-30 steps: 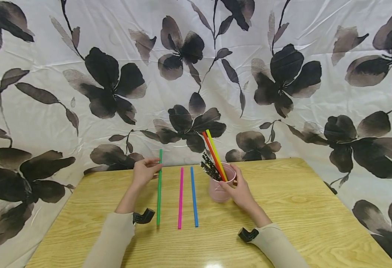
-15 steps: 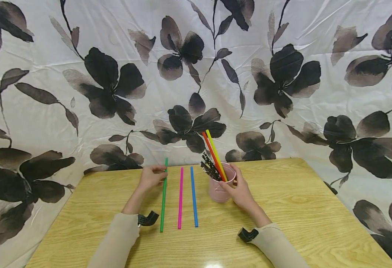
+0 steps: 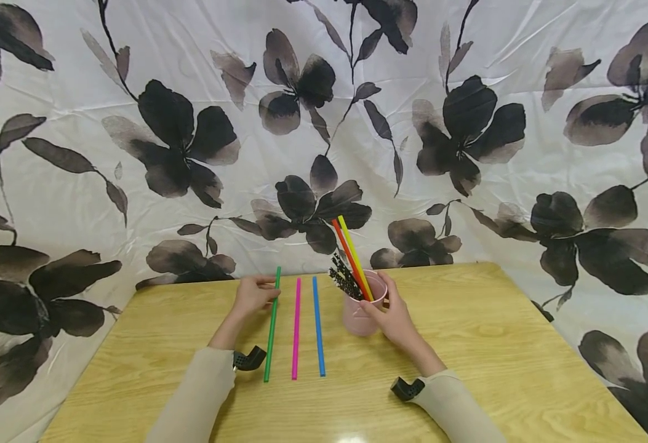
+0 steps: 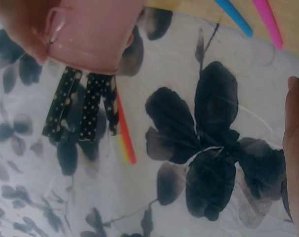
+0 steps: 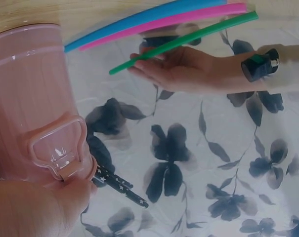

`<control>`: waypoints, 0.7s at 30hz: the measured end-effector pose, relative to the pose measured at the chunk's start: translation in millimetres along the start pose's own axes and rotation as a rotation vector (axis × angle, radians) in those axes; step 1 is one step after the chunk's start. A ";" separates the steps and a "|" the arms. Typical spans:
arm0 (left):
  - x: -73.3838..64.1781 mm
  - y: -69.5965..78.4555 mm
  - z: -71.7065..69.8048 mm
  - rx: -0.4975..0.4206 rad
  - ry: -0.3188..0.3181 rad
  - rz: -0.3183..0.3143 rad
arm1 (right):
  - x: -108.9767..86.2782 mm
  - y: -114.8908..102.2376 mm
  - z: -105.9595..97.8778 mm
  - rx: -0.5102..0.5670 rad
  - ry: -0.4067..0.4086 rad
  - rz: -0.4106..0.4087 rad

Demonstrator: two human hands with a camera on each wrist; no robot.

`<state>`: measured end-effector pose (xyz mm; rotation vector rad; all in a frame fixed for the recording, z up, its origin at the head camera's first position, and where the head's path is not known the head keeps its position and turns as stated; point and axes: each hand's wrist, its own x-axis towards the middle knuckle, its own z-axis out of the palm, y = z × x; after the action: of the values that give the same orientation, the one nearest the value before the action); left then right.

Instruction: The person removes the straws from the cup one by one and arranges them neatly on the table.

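My left hand (image 3: pixel 253 296) pinches a green straw (image 3: pixel 271 338) near its far end, just left of a pink straw (image 3: pixel 296 332) lying on the table. Beside the pink one lies a blue straw (image 3: pixel 319 332), roughly parallel. My right hand (image 3: pixel 396 317) grips a small pink bucket (image 3: pixel 359 320) around its side, thumb near the rim. Several black straws with white patterns (image 3: pixel 346 280) lean out of the bucket, together with a red straw (image 3: pixel 344 243) and a yellow straw (image 3: pixel 352 247). In the right wrist view, the bucket's little wire handle (image 5: pixel 82 131) shows above my thumb.
The wooden table (image 3: pixel 468 344) ends close behind the bucket, where a white cloth with dark flowers (image 3: pixel 390 154) hangs. A black wrist camera (image 3: pixel 250 359) is on the left sleeve, another wrist camera (image 3: pixel 407 389) on the right.
My left hand has carried the green straw to the right and a little nearer, closer beside the pink straw. My right hand keeps its hold on the bucket.
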<state>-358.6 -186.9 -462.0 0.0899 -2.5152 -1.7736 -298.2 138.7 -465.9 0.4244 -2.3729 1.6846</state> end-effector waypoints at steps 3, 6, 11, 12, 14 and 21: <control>4.7 -0.6 2.0 0.024 0.001 0.011 | 1.0 -3.5 -1.8 0.009 0.004 -0.015; 5.9 -3.4 3.7 0.044 -0.008 0.019 | 0.6 -3.7 -2.6 0.008 0.006 -0.015; 3.5 -13.3 6.3 0.103 -0.010 0.051 | -3.1 -0.3 -0.4 0.017 0.000 0.011; 3.0 -15.1 6.8 0.122 -0.004 0.060 | -4.1 -0.3 0.2 0.019 0.001 0.019; 2.1 -17.8 7.8 0.165 0.012 0.074 | -5.9 -1.5 0.8 0.017 -0.001 0.030; 0.9 -16.3 10.6 0.200 0.029 0.079 | -9.6 -25.9 -2.2 0.052 -0.023 0.025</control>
<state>-360.2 -182.6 -480.9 0.0253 -2.6284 -1.4784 -280.2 133.9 -445.3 0.4266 -2.3644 1.7644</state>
